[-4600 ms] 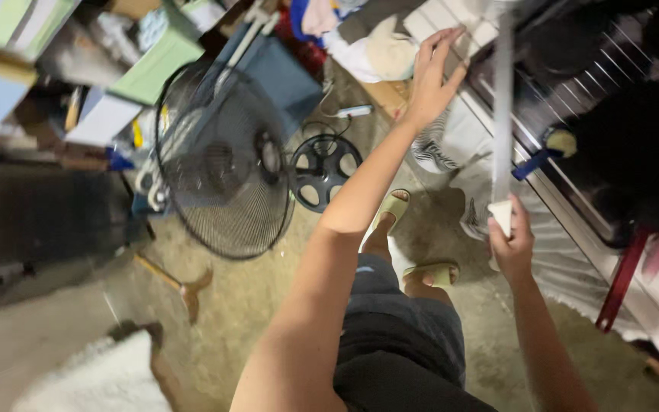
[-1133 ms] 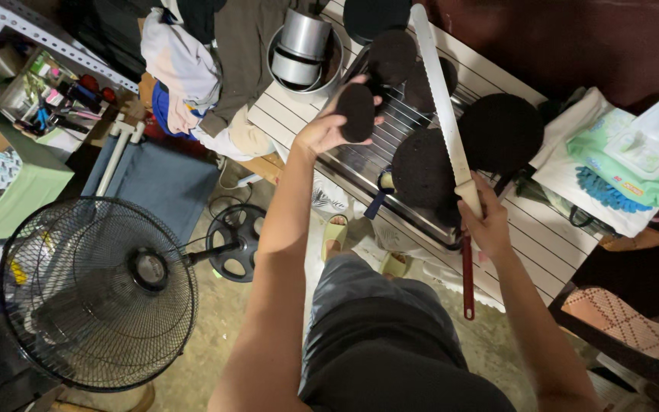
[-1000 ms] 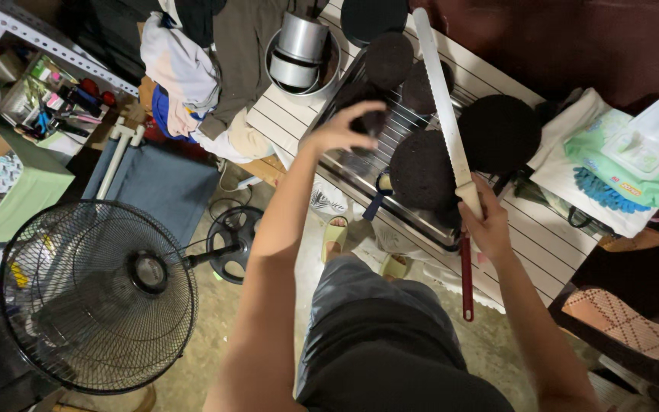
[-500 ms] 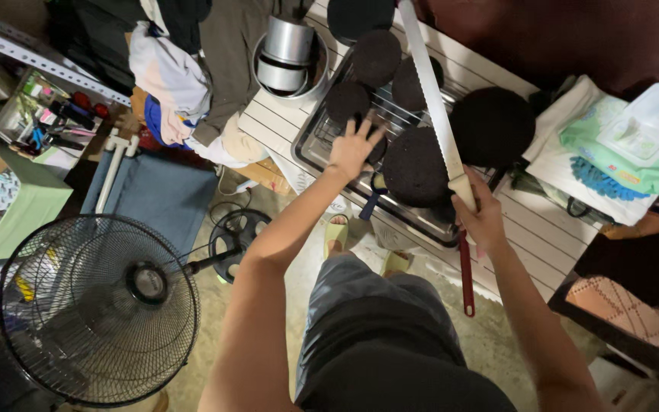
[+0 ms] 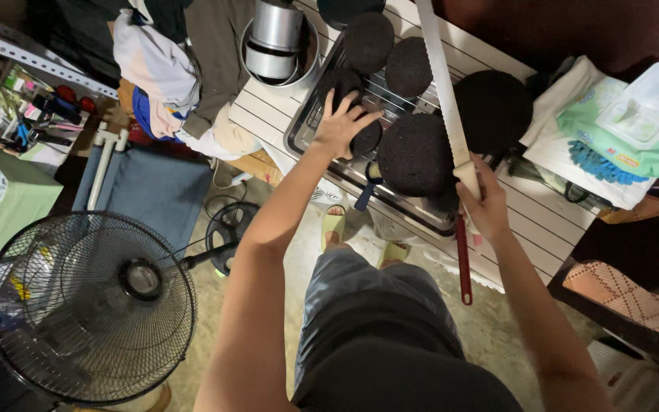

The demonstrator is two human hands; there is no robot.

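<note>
My left hand (image 5: 342,122) rests spread on a small dark round cake (image 5: 365,139) lying on the wire rack of a metal baking tray (image 5: 308,140). Several more dark round cakes sit there, a big one (image 5: 415,155) in front of my right hand and another (image 5: 493,107) beyond it. My right hand (image 5: 483,200) grips a long serrated knife (image 5: 442,84) by its pale handle, the blade reaching up across the tray. A red handle (image 5: 462,259) hangs below that hand.
A white slatted table (image 5: 529,216) carries the tray, a steel pot (image 5: 274,40) and a green wet-wipes pack (image 5: 625,130). A standing fan (image 5: 89,305) is on the floor at left, a blue folded cot (image 5: 146,191) and clothes behind it. A dark chair (image 5: 634,282) stands right.
My left hand carried a small dark cake down from the air and now presses it on the rack. The knife hand has stayed in place; the view drew closer to the table.
</note>
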